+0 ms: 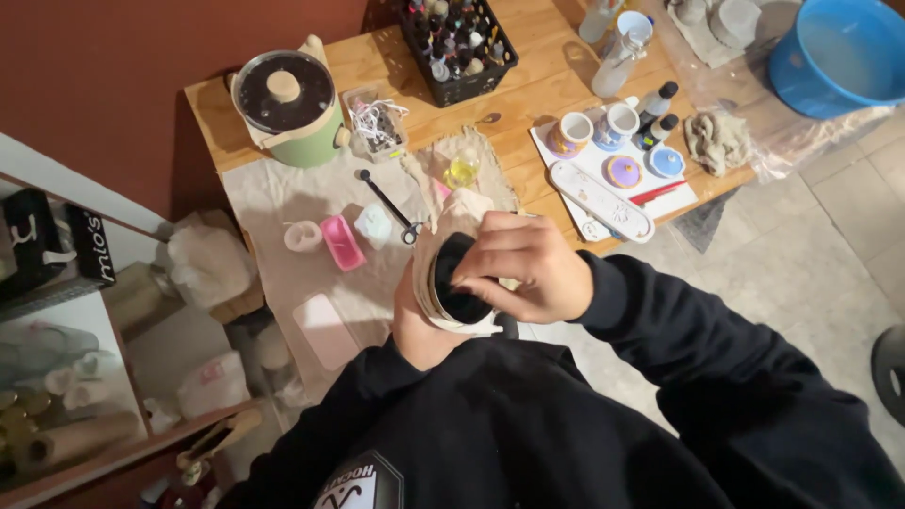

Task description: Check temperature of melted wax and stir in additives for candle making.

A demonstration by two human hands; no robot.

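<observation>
Above the table (528, 85), both hands grip a jar (459, 283), mouth seemingly tilted upward.

— We see a planked wooden table (528, 90), matt and grainy, under a rough beige cloth (283, 203), upper left.

— And we note the glossy green pot (287, 108), the smooth blue plastic bucket (839, 52), upper right.

Black long-sleeved sweatshirt (528, 424) with white chest emblem (363, 485)

Two hands (528, 269) – one green pot (292, 108) – one blue bucket (839, 52) – two painted cups (594, 130)
</observation>
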